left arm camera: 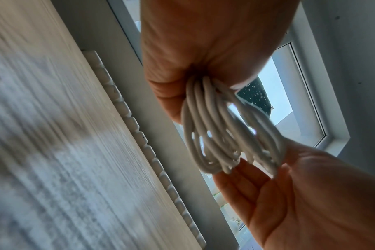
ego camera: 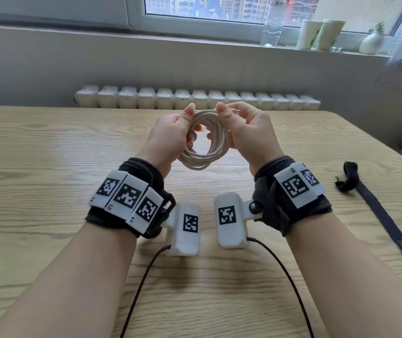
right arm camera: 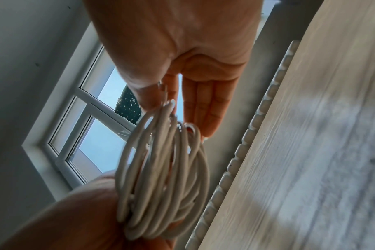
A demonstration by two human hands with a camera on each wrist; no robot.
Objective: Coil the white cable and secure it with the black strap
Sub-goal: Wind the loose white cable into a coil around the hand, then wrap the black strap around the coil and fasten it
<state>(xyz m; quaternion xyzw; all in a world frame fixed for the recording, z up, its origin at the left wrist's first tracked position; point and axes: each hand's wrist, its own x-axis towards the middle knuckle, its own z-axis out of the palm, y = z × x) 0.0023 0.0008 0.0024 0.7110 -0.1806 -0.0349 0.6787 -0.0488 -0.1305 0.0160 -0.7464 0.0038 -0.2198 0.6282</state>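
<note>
The cable is wound into a round coil of several loops and held up above the counter, between the two hands, with open air under its lowest turn.

Left of the coil, the left hand grips its left side – the fingers curl through the middle of the coil and the thumb lies along the top of the loops. The left wrist view shows the strands bunched where they leave that closed fist.

Right of the coil, the right hand pinches the top of the loops between thumb and forefinger, and a short metal plug tip sticks out beside that pinch. In the right wrist view its other fingers lie straight behind the loops, their tips near the far strands; I cannot tell whether they touch.

Well to the right of the coil, the strap lies flat on the counter near its right edge – apart from both hands, its far end folded into a small loop.

Beyond the coil, a white radiator runs along the counter's far edge under the windowsill. Farther right on that sill stand a clear bottle, two pale cups and a small white vase.
</note>
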